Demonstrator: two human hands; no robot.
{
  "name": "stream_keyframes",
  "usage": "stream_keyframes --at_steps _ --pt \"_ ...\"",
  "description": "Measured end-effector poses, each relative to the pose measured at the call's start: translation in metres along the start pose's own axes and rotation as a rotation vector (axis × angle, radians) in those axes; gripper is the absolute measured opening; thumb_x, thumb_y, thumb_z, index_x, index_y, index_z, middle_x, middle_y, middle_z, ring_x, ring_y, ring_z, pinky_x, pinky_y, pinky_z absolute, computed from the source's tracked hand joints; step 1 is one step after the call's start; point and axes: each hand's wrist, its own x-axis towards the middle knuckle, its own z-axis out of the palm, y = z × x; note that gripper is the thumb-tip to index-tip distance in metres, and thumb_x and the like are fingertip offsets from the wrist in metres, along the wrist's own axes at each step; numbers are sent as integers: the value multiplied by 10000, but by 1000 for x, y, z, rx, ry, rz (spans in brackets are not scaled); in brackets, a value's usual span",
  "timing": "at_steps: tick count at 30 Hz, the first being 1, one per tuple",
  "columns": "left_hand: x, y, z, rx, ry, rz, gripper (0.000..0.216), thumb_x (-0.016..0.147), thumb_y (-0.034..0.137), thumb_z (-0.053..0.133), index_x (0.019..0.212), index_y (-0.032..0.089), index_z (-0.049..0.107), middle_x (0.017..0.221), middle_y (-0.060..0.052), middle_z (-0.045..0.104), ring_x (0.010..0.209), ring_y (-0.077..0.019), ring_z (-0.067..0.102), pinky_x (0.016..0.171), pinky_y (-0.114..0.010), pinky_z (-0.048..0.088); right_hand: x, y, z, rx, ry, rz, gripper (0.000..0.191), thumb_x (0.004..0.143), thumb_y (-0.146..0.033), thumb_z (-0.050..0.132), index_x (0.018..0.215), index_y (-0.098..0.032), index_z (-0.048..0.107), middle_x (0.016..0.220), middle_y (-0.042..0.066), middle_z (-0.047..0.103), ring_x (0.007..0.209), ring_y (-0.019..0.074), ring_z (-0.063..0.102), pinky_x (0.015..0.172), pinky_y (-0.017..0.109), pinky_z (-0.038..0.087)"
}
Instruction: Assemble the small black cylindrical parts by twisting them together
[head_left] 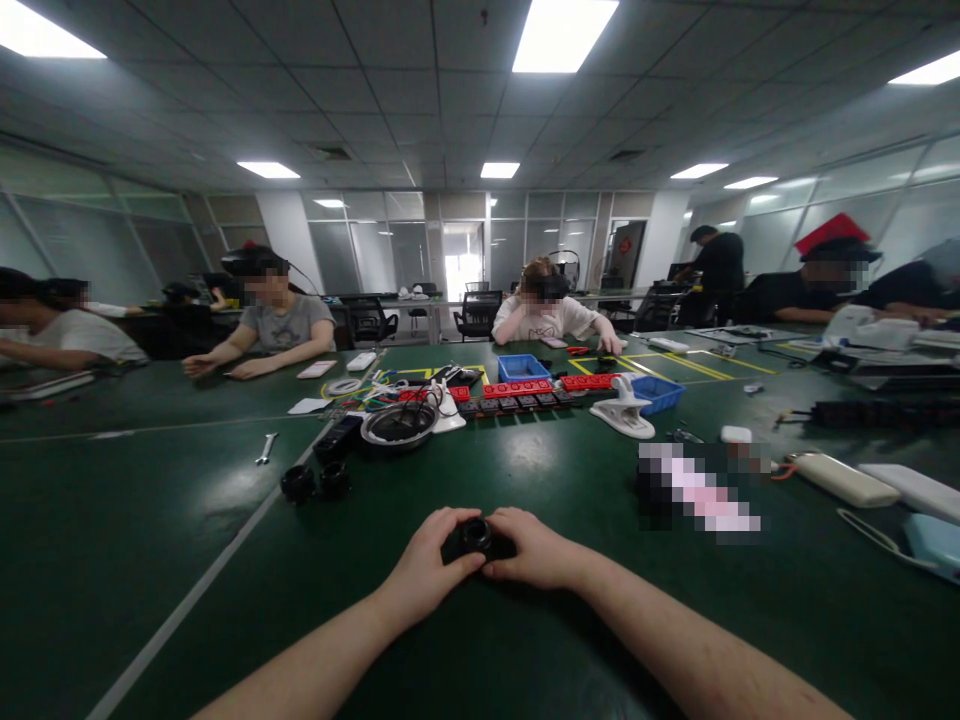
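Observation:
Both my hands close around a small black cylindrical part (476, 535) with a round hole in its top, low over the green table in front of me. My left hand (433, 560) grips it from the left, and my right hand (531, 550) from the right. Fingertips and thumbs of the two hands nearly meet around it, so its sides are partly hidden. Two similar black round parts (298, 484) sit together farther left on the table. Beyond them lies a black box-shaped device (339, 438).
A wrench (266, 448) lies at left. Ahead are a round metal-rimmed dish (399, 426), red strips (517, 388), a blue bin (523, 368) and a white clamp stand (624, 415). Power banks (844, 478) rest at right. Several people sit around the table (225, 620).

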Motion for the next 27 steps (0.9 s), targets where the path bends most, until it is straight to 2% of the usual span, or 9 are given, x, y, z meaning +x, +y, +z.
stream_keyframes --at_steps 4,8,11,15,20,24,27 --pt "0 1 0 15 -5 -14 355 696 236 618 1043 220 544 1033 -55 558 973 -227 515 848 -355 406 1 1 -5 24 -35 13 274 639 -304 687 841 -162 570 824 4 552 757 149 496 641 236 366" --pt "1 0 4 14 21 -17 337 650 228 654 971 199 556 975 -49 568 934 -227 527 821 -346 412 2 -5 1 -57 1 129 368 566 -429 715 765 -167 550 738 -6 545 662 138 479 541 217 320" --pt "1 0 5 29 55 -31 318 635 226 662 934 195 557 953 -45 568 924 -231 528 814 -352 414 2 -11 10 -202 95 181 410 589 -531 654 744 -167 545 707 16 555 649 159 484 570 255 327" --pt "2 -1 6 34 68 -24 317 650 221 649 952 206 556 970 -43 569 941 -233 522 830 -366 410 1 -14 17 -302 171 159 437 614 -562 614 781 -163 549 773 51 573 745 208 506 682 326 350" --pt "1 -5 4 3 31 17 379 699 230 615 1069 227 536 1057 -54 557 1004 -227 503 883 -363 391 0 -8 5 -120 63 51 472 602 -451 678 958 -170 544 922 55 561 846 210 499 736 323 377" --pt "0 -4 2 8 6 17 410 705 244 614 1106 242 528 1079 -50 554 1028 -228 493 903 -361 377 1 0 -5 17 -52 -6 314 641 -300 678 909 -170 579 880 23 569 814 176 507 703 271 386" --pt "-1 -1 1 24 6 8 393 689 259 631 1072 235 543 1043 -49 564 998 -230 508 876 -361 393 2 5 -4 73 -60 11 223 659 -267 666 839 -163 585 799 -2 575 726 142 512 616 226 374"
